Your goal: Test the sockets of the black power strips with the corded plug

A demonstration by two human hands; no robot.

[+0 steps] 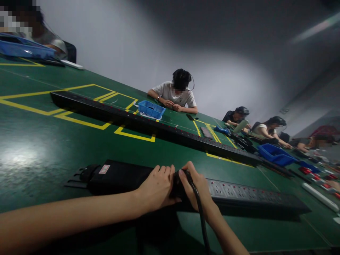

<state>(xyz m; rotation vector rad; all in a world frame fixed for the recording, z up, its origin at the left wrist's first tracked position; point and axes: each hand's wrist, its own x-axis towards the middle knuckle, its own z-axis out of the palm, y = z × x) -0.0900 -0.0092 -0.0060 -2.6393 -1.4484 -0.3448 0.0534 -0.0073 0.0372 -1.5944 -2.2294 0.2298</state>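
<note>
A long black power strip (239, 193) with several sockets lies across the green table (39, 148) right in front of me. My left hand (156, 186) rests curled on top of the strip near its middle. My right hand (195, 184) is closed on a black plug (178, 184) seated on the strip, and the plug's black cable (200, 216) runs down past my wrist. The two hands touch at the plug. A white label (104, 169) sits near the strip's left end.
A second long black strip (148, 124) lies farther back over yellow floor-style markings. A blue tray (151, 109) stands before a seated person opposite. More people, blue bins (275, 154) and small parts crowd the far right. Another blue tray (23, 47) sits top left.
</note>
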